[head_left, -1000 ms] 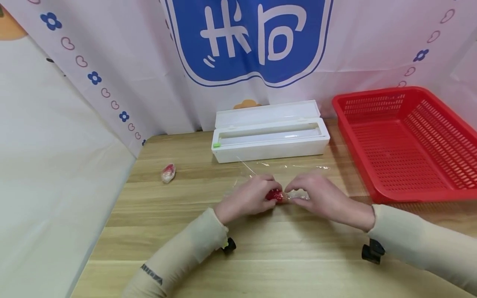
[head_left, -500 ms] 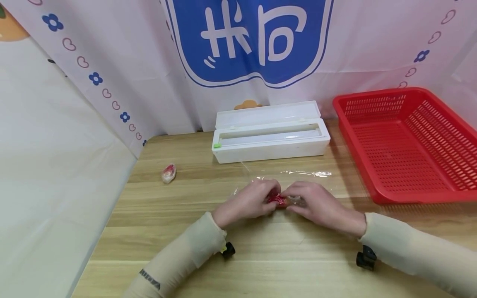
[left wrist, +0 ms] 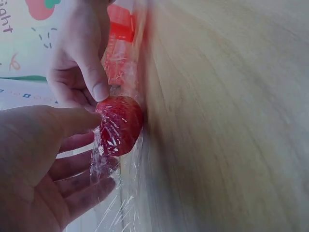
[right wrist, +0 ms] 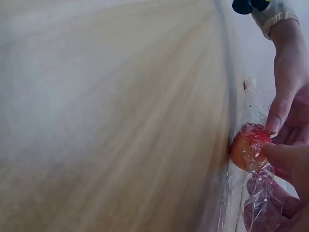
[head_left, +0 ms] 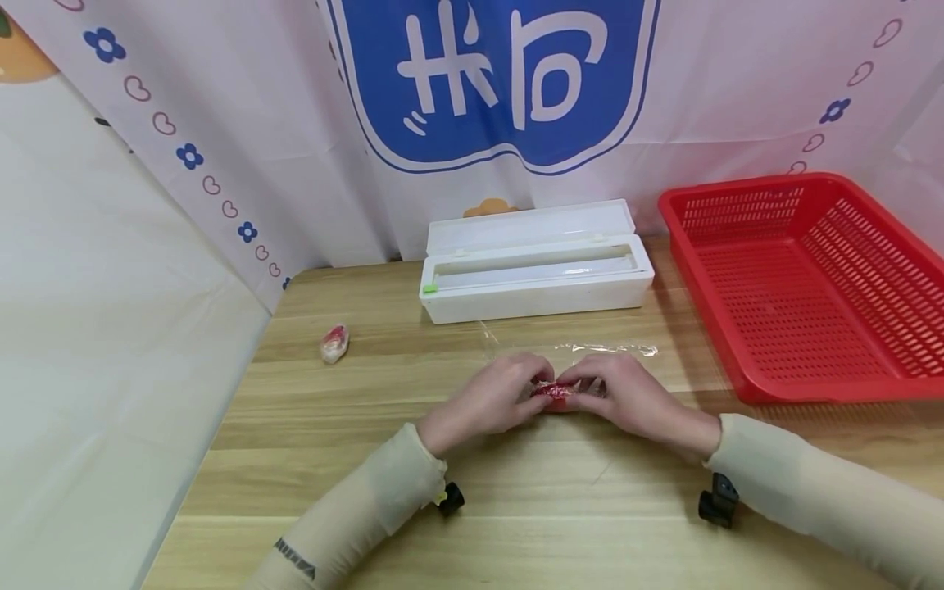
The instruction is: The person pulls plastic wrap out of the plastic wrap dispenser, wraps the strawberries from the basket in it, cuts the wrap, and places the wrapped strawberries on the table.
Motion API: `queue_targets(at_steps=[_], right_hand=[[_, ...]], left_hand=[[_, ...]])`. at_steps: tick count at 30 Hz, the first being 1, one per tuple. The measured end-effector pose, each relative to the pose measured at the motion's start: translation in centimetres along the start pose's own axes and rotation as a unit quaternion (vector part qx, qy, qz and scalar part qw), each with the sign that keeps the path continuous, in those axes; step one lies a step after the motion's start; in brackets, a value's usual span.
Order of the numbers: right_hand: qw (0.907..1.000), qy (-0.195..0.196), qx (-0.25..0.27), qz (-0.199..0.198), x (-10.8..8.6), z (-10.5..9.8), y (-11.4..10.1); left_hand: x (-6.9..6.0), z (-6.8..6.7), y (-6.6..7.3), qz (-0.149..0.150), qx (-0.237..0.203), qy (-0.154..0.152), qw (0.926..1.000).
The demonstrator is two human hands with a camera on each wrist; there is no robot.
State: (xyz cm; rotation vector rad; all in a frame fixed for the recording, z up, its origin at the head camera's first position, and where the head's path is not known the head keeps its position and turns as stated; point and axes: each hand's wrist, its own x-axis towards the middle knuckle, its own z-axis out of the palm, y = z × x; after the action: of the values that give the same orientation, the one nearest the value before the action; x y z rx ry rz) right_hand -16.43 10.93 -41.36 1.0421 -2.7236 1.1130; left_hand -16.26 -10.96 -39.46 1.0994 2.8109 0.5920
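Observation:
Between both hands, low over the wooden table, is a red round fruit (left wrist: 120, 125) with clear cling film wrapped tightly about it. The right wrist view shows an orange-yellow patch on the fruit (right wrist: 246, 152); which fruit it is I cannot tell. My left hand (head_left: 501, 393) pinches its left end, thumb on the near side and fingers behind. My right hand (head_left: 627, 397) pinches the right end the same way, with gathered film (right wrist: 263, 198) about its fingers. More cling film (head_left: 619, 350) lies flat on the table beyond the hands.
A white cling film box (head_left: 538, 295) with its lid up stands at the back. To the right sits a red plastic basket (head_left: 760, 328). One small red-and-white wrapped piece (head_left: 335, 344) lies at the left. A printed curtain (head_left: 295, 147) hangs behind the table.
My right hand has moved slightly left and nearer to me, closer to the left hand. The fruit has come a little towards me and turned, and the film edge behind it has shifted.

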Motion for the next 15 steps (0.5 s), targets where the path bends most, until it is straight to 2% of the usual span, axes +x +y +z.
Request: queue_targets(at_steps=[5,9,12,15], right_hand=[[0.9984,-0.038,0.024,0.034,0.27,-0.13,0.53],[0.997,-0.058,0.031,0.04,0.43,-0.14,0.72],[0.9977,-0.055,0.019,0.034,0.47,-0.09,0.7],[0.9995,-0.03,-0.008,0.012,0.5,-0.1,0.57]], left_hand=[[-0.16,-0.04,0.07,0.03,0.029,0.016,0.999],[-0.17,0.12,0.08,0.031,0.042,0.006,0.9986],[-0.15,0.29,0.02,0.021,0.048,-0.004,0.9986],[-0.08,0.38,-0.04,0.012,0.049,-0.007,0.9987]])
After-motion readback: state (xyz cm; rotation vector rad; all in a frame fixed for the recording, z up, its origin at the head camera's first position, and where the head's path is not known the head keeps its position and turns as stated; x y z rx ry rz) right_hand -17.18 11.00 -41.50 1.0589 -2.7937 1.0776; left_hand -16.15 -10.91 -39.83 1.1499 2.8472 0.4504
